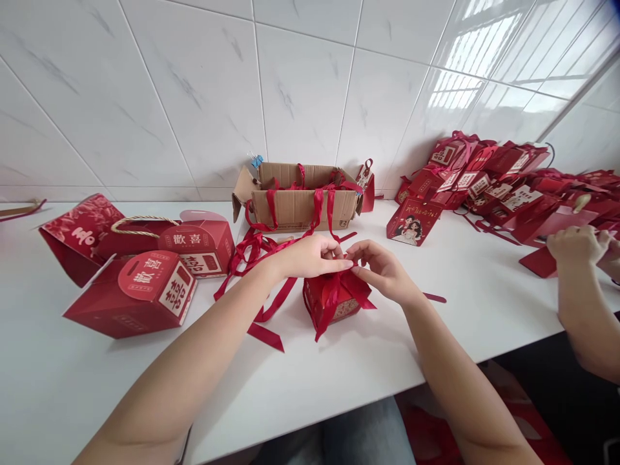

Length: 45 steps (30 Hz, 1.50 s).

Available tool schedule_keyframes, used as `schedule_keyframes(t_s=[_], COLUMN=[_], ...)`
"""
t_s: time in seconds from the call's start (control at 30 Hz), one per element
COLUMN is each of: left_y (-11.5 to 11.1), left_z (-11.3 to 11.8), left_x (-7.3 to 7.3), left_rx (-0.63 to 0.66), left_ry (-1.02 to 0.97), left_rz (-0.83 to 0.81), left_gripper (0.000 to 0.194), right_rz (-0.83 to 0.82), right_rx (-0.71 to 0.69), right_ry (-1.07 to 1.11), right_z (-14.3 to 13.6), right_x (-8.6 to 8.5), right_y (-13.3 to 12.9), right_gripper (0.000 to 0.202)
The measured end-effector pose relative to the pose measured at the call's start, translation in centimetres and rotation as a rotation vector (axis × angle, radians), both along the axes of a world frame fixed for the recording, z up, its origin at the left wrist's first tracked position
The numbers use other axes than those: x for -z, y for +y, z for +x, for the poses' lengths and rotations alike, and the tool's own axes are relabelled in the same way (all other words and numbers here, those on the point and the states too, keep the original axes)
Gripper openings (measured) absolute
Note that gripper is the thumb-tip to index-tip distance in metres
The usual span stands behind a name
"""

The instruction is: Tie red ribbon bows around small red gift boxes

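Observation:
A small red gift box (345, 309) stands on the white table in front of me, with a red ribbon (330, 303) on its top and one tail hanging down its front. My left hand (317, 255) pinches the ribbon from the left, thumb and fingers together above the box. From the right, my right hand (380, 268) pinches the ribbon close to the left fingertips. The fingers partly hide the ribbon at the top. Loose red ribbons (252, 252) lie in a tangle left of the box.
Behind the box, a cardboard carton (300, 208) holds red ribbons, some draped over its front. Larger red boxes (145, 290) stand at left. A red box with a printed couple (414, 221) and piled red boxes (508, 184) are at right. Another person's hands (576, 245) work there.

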<state>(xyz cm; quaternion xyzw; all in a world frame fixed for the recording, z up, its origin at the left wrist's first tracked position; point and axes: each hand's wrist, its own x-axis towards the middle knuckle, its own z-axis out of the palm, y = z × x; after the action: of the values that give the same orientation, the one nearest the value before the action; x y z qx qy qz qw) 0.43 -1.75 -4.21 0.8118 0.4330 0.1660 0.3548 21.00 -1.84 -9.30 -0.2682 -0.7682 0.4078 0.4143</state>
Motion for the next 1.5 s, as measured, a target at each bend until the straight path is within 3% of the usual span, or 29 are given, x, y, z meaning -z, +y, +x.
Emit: schedule_keyframes(t_s=[0.17,0.33,0.53,0.8,1.1,1.27,1.5], left_y=[-0.3,-0.3,-0.3,-0.1,0.0,0.0,0.0], left_z=[0.3,0.2,0.1,-0.1,-0.3,-0.3,-0.3], left_x=[0.2,0.1,-0.2,-0.5,-0.3,-0.4,-0.6], left_rx=[-0.059,-0.021,0.002,0.007,0.011,0.033,0.029], left_ry=[0.052,0.068,0.076,0.109,0.111,0.118,0.119], left_rz=[0.059,0.065,0.019,-0.006,0.001,-0.006,-0.008], left_gripper=[0.041,0.032,0.027,0.029,0.029,0.028,0.028], right_rz=[-0.055,-0.115,-0.022,-0.028,-0.198,-0.089,0.013], right_rx=[-0.031,-0.010,0.093,0.014,-0.019,0.112,0.156], right_ry=[0.047,0.111,0.100,-0.077,0.144,0.056,-0.038], right_z=[-0.1,-0.2,0.0,0.6,-0.5,-0.6,-0.8], right_x=[0.0,0.4,0.1,0.1,0.5,0.4,0.4], right_y=[0.0,0.0,0.1,0.5,0.0,-0.1,0.0], right_gripper=[0.014,0.012,0.013,0.027,0.017,0.013,0.012])
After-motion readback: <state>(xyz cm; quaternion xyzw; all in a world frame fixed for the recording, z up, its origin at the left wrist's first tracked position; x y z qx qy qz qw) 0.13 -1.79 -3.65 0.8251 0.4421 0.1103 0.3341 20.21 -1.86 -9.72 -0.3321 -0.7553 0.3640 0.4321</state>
